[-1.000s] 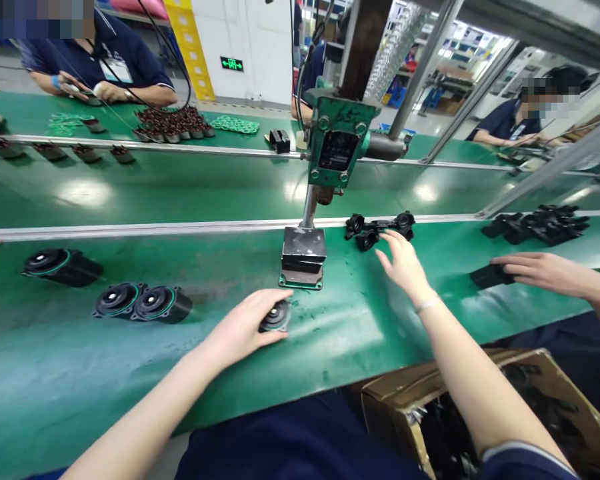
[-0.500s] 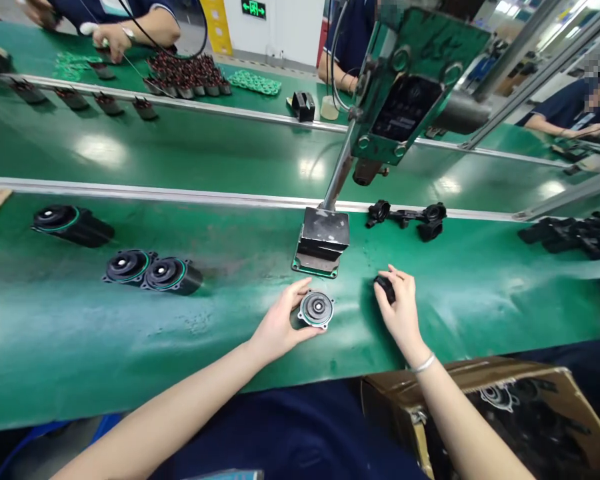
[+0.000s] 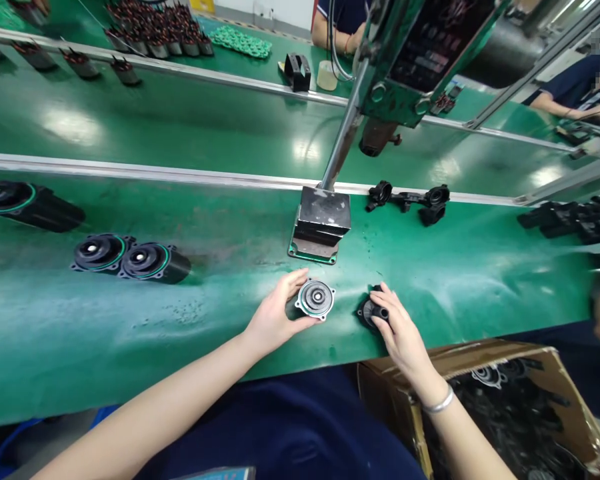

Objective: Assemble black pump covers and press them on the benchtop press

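Black motor body (image 3: 316, 298), centre of frame, ringed face up: left hand (image 3: 273, 315) curled round its side. Right hand (image 3: 399, 327) grips a black spouted cap (image 3: 367, 311) — hands apart. Step looks like readying both parts; next move calls for steady, level grips. Lower right — cardboard box (image 3: 387, 393), dark parts (image 3: 510, 407) inside.
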`<state>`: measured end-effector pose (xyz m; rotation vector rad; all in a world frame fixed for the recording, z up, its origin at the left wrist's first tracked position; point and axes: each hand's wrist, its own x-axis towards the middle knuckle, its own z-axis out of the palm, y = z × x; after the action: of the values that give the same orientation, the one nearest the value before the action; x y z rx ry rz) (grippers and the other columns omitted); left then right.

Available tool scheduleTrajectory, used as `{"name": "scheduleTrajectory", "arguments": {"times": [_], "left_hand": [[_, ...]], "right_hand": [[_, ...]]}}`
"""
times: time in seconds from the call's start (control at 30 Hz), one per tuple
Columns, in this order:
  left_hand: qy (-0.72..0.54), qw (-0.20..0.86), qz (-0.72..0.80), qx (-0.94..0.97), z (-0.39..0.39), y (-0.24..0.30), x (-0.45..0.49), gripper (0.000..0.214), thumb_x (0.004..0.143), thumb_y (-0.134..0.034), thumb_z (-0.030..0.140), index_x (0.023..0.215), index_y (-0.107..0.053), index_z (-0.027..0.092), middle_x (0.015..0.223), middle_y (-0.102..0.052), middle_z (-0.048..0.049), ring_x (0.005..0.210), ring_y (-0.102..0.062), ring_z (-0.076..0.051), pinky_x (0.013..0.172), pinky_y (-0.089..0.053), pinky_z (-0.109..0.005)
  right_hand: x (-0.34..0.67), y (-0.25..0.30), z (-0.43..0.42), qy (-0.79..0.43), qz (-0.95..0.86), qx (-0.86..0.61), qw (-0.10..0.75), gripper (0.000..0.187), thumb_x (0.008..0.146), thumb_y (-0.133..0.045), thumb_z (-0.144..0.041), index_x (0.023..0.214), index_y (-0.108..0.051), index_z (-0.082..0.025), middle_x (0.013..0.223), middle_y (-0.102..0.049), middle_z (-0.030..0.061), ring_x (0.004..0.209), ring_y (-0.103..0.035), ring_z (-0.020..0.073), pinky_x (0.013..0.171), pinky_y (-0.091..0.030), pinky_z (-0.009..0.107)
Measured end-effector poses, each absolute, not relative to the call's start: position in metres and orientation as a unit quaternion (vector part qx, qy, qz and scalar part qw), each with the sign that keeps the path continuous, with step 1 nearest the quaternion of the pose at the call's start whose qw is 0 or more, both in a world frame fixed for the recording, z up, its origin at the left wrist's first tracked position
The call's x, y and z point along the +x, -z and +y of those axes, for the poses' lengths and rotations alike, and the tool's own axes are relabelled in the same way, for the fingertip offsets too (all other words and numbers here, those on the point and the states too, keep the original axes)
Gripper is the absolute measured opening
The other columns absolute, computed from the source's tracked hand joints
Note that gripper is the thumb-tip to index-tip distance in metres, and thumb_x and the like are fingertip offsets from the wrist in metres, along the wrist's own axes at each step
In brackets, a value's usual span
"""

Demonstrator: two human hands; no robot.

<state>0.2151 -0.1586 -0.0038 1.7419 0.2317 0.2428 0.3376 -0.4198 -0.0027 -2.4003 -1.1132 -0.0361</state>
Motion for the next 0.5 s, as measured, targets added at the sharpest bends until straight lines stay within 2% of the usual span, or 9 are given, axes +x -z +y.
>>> {"name": "scheduleTrajectory", "arguments": {"times": [0.07, 0.17, 0.27, 0.37, 0.43, 0.5], "left_hand": [[-0.104, 0.639, 0.1, 0.756, -0.159, 0.004, 0.215, 0.082, 0.068, -0.085, 0.029, 0.135, -0.038, 0.021, 0.135, -0.058, -0.0145, 0.128, -0.056, -0.027, 0.111, -0.045, -0.048], [-0.103, 0.641, 0.091, 0.755, -0.159, 0.005, 0.215, 0.078, 0.068, -0.084, 0.03, 0.131, -0.04, 0.02, 0.134, -0.059, -0.0157, 0.126, -0.058, -0.028, 0.109, -0.047, -0.048], [-0.112, 0.634, 0.074, 0.761, -0.158, 0.006, 0.215, 0.072, 0.07, -0.083, 0.032, 0.129, -0.043, 0.02, 0.133, -0.06, -0.0155, 0.124, -0.059, -0.028, 0.107, -0.049, -0.049], [-0.135, 0.599, 0.055, 0.788, -0.158, 0.007, 0.215, 0.068, 0.072, -0.081, 0.033, 0.129, -0.046, 0.02, 0.132, -0.061, -0.014, 0.123, -0.06, -0.028, 0.106, -0.05, -0.048], [-0.15, 0.567, 0.042, 0.809, -0.157, 0.007, 0.214, 0.066, 0.073, -0.08, 0.033, 0.129, -0.047, 0.021, 0.132, -0.062, -0.0124, 0.123, -0.06, -0.028, 0.106, -0.05, -0.046], [-0.159, 0.544, 0.031, 0.823, -0.157, 0.006, 0.213, 0.066, 0.073, -0.08, 0.032, 0.13, -0.047, 0.022, 0.132, -0.062, -0.0114, 0.123, -0.06, -0.027, 0.105, -0.05, -0.045]], "right_hand": [[0.333, 0.002, -0.415, 0.014, -0.446, -0.869, 0.216, 0.041, 0.091, -0.046, -0.027, 0.13, -0.051, -0.018, 0.133, -0.052, 0.0064, 0.142, -0.038, 0.0112, 0.118, -0.045, 0.038], [0.334, -0.001, -0.407, 0.037, -0.464, -0.861, 0.204, 0.033, 0.087, -0.055, -0.031, 0.119, -0.059, -0.022, 0.124, -0.056, 0.0043, 0.133, -0.046, 0.011, 0.116, -0.045, 0.04], [0.349, -0.006, -0.396, 0.012, -0.466, -0.853, 0.233, 0.025, 0.083, -0.06, -0.036, 0.102, -0.065, -0.02, 0.118, -0.059, 0.0042, 0.126, -0.052, 0.0108, 0.114, -0.048, 0.04], [0.362, -0.022, -0.379, 0.001, -0.446, -0.846, 0.292, 0.027, 0.081, -0.063, -0.038, 0.093, -0.062, -0.014, 0.114, -0.063, 0.0045, 0.122, -0.058, 0.0106, 0.114, -0.049, 0.039], [0.362, -0.042, -0.364, 0.021, -0.413, -0.849, 0.33, 0.028, 0.08, -0.065, -0.037, 0.092, -0.058, -0.013, 0.112, -0.064, 0.0036, 0.112, -0.063, 0.0084, 0.109, -0.053, 0.033], [0.353, -0.064, -0.345, 0.039, -0.407, -0.85, 0.331, 0.028, 0.079, -0.066, -0.036, 0.095, -0.057, -0.014, 0.114, -0.064, 0.0019, 0.106, -0.065, 0.0055, 0.099, -0.057, 0.022]]}}
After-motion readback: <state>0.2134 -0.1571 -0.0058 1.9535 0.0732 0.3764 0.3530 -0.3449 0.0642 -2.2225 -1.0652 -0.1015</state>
